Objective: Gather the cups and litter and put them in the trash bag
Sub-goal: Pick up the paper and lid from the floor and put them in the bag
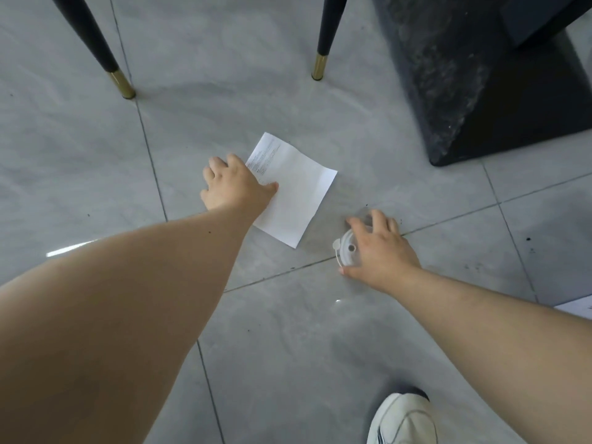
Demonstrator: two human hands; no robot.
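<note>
Left hand (235, 184) presses flat on paper (296, 200) with unreadable print; right hand (379, 248) wraps clear lidded cup (350, 248).

This looks like a dining area in a home or a café. The floor of large glossy grey marbled tiles (288, 331) carries two tapered black chair legs with brass tips (323, 43), and beside them the dark speckled stone pedestal of a table (448, 91).
</note>
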